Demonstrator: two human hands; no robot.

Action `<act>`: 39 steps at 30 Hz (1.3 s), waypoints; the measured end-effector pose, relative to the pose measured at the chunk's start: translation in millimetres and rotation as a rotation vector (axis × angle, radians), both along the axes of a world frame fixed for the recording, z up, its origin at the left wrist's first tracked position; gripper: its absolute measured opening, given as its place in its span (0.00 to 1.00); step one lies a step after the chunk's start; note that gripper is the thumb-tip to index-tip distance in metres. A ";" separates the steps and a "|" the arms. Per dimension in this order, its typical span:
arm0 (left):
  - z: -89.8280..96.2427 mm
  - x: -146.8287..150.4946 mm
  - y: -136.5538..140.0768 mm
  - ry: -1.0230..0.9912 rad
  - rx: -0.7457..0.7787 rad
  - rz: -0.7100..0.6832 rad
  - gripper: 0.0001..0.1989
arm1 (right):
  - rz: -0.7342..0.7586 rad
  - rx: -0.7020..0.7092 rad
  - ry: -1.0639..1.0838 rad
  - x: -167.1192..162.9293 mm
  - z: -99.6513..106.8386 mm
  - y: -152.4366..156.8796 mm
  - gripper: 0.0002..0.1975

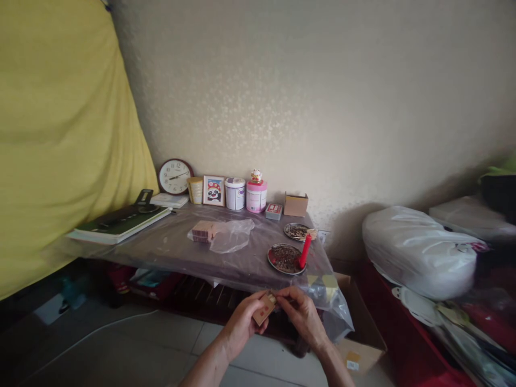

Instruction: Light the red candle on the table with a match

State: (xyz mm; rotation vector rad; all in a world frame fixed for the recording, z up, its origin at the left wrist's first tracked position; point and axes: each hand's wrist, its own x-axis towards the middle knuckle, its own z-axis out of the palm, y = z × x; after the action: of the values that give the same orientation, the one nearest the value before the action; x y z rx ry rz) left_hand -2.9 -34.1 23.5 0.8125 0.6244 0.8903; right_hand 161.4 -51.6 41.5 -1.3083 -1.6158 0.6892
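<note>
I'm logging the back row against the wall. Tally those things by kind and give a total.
Clock: 1
Framed picture: 1
Tins (yellow, white, pink): 3
Figurine on the pink tin: 1
Boxes (small red, plain brown): 2
Total: 8

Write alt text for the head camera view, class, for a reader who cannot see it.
Two bare hands meet in front of a low table: the left hand holds a small matchbox while the right hand touches its end. On the plastic-covered table stand a red candle on a round dish, a stack of matchboxes, tins and a wall clock.
</note>
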 end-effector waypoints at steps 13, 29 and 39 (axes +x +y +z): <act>-5.2 0.8 3.1 0.191 0.086 -0.022 0.26 | 0.110 0.063 -0.266 1.9 2.7 -5.0 0.09; -9.9 1.0 7.0 0.305 0.109 -0.019 0.26 | 0.154 0.076 -0.357 5.6 -1.8 -6.4 0.07; -2.8 -0.3 6.9 0.226 0.121 0.044 0.30 | 0.071 0.020 -0.128 4.3 -4.2 -0.6 0.07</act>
State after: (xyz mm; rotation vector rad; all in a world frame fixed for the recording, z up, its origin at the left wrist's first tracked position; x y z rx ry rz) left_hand -3.2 -27.2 20.7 1.0209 0.7944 0.8891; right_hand 165.7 -52.2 37.4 -1.3083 -1.7747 0.6408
